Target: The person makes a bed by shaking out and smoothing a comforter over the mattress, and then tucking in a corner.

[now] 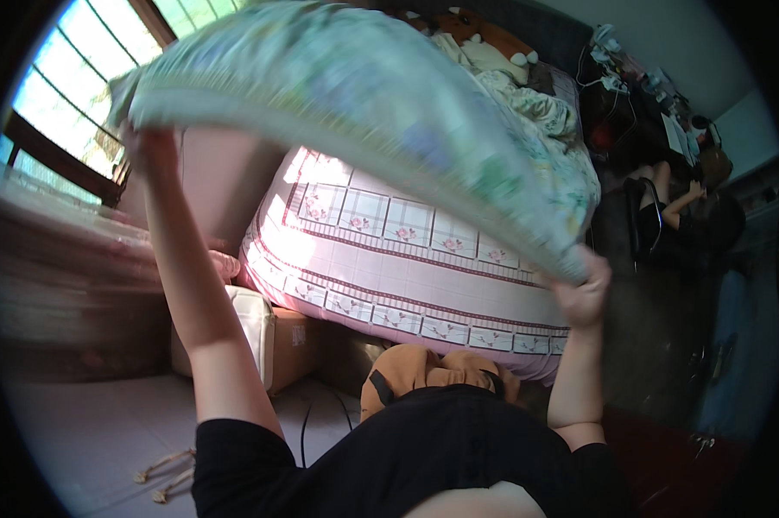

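Observation:
A floral quilt (363,97) in pale green and blue billows in the air between my raised arms, blurred by motion. My left hand (148,146) grips one corner high on the left, near the window. On the right, lower down, my right hand (585,288) is closed around the other corner of the same edge. Beneath the lifted edge lies a bed with a pink sheet (389,265), printed with checks and flowers. The quilt's far part (545,123) rests rumpled on the bed, and what lies under it is hidden.
A brown plush toy (486,39) lies at the bed's head. Left of the bed stand a cardboard box (295,340) and a barred window (85,71) with a curtain (72,272). To the right, a person (674,207) sits on a chair (642,220) by a cluttered desk (655,123).

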Action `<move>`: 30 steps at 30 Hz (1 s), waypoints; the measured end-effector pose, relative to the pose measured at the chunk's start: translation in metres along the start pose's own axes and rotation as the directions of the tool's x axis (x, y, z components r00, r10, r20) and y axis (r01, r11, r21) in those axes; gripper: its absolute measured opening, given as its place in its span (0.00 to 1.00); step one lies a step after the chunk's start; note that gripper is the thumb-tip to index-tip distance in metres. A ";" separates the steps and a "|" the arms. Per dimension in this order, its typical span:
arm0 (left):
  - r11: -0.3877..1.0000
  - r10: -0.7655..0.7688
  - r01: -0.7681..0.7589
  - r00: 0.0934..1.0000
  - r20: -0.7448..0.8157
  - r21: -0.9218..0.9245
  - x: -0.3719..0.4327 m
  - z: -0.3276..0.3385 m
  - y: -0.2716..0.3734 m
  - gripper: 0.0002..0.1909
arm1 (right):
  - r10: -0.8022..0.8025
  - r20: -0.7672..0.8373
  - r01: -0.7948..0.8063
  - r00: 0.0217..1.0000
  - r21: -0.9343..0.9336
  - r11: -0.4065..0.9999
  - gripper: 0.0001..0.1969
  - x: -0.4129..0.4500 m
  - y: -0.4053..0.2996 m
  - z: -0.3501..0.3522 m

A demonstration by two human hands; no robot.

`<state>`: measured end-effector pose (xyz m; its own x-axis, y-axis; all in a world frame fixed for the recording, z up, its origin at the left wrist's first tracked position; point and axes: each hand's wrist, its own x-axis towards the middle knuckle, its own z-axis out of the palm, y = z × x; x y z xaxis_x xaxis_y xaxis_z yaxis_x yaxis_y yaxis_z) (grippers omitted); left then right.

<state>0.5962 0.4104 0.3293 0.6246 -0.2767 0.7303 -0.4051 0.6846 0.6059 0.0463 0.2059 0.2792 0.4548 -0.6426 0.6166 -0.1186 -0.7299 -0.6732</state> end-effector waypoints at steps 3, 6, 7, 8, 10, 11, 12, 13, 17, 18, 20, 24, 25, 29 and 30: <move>0.979 -0.182 0.158 0.962 -0.204 -0.131 -0.084 -0.044 -0.006 0.30 | 0.034 0.456 -0.080 0.889 0.083 0.993 0.11 -0.008 -0.024 0.055; 0.873 -0.485 0.364 0.707 -0.514 -0.323 -0.189 -0.122 -0.067 0.39 | 0.190 0.548 -0.275 0.815 0.077 0.958 0.10 -0.041 0.000 0.111; 0.783 -0.619 0.457 0.643 -0.451 -0.422 -0.235 -0.094 -0.091 0.38 | 0.292 0.549 -0.363 0.783 0.022 0.932 0.10 -0.055 0.019 0.123; 0.745 -0.665 0.568 0.591 -0.457 -0.350 -0.275 -0.100 -0.107 0.38 | 0.351 0.564 -0.432 0.748 0.012 0.902 0.11 -0.065 0.026 0.142; 0.467 -0.876 0.625 0.229 -0.425 -0.625 -0.344 -0.018 -0.105 0.35 | 0.401 0.554 -0.502 0.729 0.034 0.864 0.13 -0.095 0.062 0.165; 0.416 -0.899 0.669 0.202 -0.388 -0.616 -0.387 0.000 -0.127 0.32 | 0.459 0.578 -0.544 0.675 -0.031 0.838 0.14 -0.108 0.074 0.177; 0.181 -0.948 0.746 -0.042 -0.316 -0.641 -0.437 0.007 -0.136 0.26 | 0.505 0.604 -0.577 0.616 -0.091 0.812 0.16 -0.116 0.078 0.191; 0.010 -0.984 0.730 -0.115 -0.137 -0.683 -0.473 0.036 -0.135 0.20 | 0.509 0.608 -0.543 0.610 -0.147 0.827 0.16 -0.121 0.082 0.202; -0.012 -0.988 1.000 -0.015 0.152 0.019 -0.567 0.091 -0.121 0.23 | 0.463 0.659 -0.424 0.593 -0.233 0.875 0.12 -0.106 0.053 0.268; 0.159 -0.940 0.985 0.131 0.314 0.064 -0.563 0.124 -0.113 0.33 | 0.515 0.640 -0.421 0.571 -0.310 0.852 0.11 -0.100 0.058 0.265; 0.317 -0.883 0.923 0.203 0.423 0.220 -0.534 0.158 -0.108 0.34 | 0.513 0.633 -0.423 0.580 -0.304 0.854 0.10 -0.092 0.061 0.263; 0.503 -0.820 0.839 0.387 0.422 0.208 -0.499 0.160 -0.128 0.26 | 0.422 0.666 -0.354 0.615 -0.245 0.902 0.11 -0.084 0.023 0.263; 0.517 -0.817 0.826 0.396 0.420 0.226 -0.488 0.168 -0.129 0.26 | 0.393 0.671 -0.307 0.629 -0.250 0.918 0.12 -0.087 0.020 0.261; 0.591 -0.802 0.708 0.468 0.371 0.385 -0.429 0.200 -0.121 0.26 | 0.263 0.720 -0.127 0.642 -0.238 0.963 0.11 -0.078 -0.004 0.242; 0.605 -0.796 0.662 0.487 0.359 0.442 -0.413 0.209 -0.115 0.26 | 0.228 0.709 -0.102 0.667 -0.216 0.971 0.09 -0.076 -0.005 0.239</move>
<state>0.2454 0.3044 0.0243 0.3866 -0.9221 -0.0136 -0.1265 -0.0676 0.9897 0.2232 0.3139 0.1378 0.9022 -0.4301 -0.0314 -0.3525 -0.6937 -0.6281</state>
